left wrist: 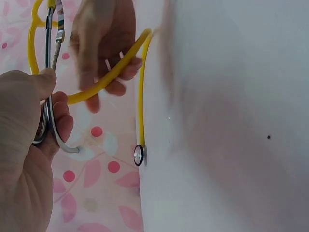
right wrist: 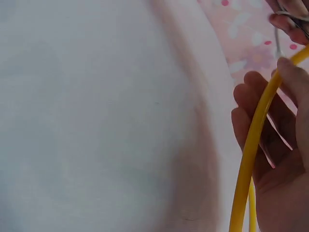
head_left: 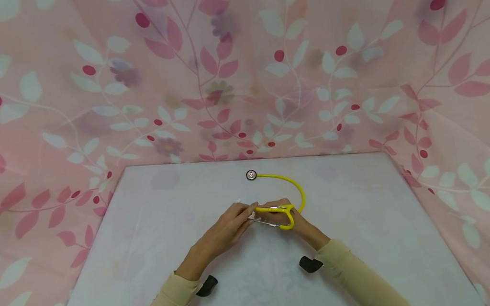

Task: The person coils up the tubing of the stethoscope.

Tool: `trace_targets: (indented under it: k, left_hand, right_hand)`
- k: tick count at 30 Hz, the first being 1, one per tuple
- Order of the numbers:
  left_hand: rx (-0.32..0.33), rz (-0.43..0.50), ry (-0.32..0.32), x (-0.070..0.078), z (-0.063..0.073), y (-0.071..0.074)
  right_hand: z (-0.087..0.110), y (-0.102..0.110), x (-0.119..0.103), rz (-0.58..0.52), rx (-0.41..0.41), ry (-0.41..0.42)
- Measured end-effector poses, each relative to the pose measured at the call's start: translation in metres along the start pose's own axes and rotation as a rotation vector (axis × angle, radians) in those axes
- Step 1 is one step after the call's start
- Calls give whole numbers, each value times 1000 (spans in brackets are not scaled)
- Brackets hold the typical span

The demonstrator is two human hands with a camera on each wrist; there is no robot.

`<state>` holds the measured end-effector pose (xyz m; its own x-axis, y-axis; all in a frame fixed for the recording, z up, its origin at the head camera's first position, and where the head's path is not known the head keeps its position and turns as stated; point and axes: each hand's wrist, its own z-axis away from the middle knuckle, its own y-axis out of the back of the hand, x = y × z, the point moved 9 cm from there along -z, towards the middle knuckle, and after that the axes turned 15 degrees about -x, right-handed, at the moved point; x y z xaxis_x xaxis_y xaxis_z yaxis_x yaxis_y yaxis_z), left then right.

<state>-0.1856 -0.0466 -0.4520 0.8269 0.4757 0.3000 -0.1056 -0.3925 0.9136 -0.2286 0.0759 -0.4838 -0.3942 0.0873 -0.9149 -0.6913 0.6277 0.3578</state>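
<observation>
A stethoscope with yellow tubing (head_left: 300, 185) is between both hands. Its round chest piece (head_left: 251, 175) lies toward the far side of the table, black-rimmed with a silver face. My left hand (head_left: 227, 229) pinches the metal ear tubes (left wrist: 49, 63) between thumb and fingers, and a bent end pokes out below them in the left wrist view. The yellow fork of the tubing (head_left: 292, 211) stands above the right hand (head_left: 303, 226). Across the right palm and fingers runs the tube (right wrist: 256, 128), with the thumb at it and the fingers (right wrist: 246, 99) loosely bent behind.
A white cloth covers the table (head_left: 145, 204). Behind and beside it hangs a pink curtain (head_left: 239, 76) with leaves and berries. Black wrist-worn pieces (head_left: 207, 286) stick out at the cuffs of both light sleeves (head_left: 170, 298).
</observation>
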Motion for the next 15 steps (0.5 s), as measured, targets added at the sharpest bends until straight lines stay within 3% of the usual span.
trace_targets:
  k: [2,4,8,15]
  left_hand:
    - [24,-10,21,-4,1,3]
    - [48,-29,47,-9,2,6]
    - [78,-54,91,-21,6,10]
    - [78,-66,123,-37,11,5]
  right_hand:
    - [5,-3,6,130,44,-22]
    - [10,-9,16,173,66,-51]
    - [17,-22,28,329,54,-131]
    - [25,-40,11,479,1,-107]
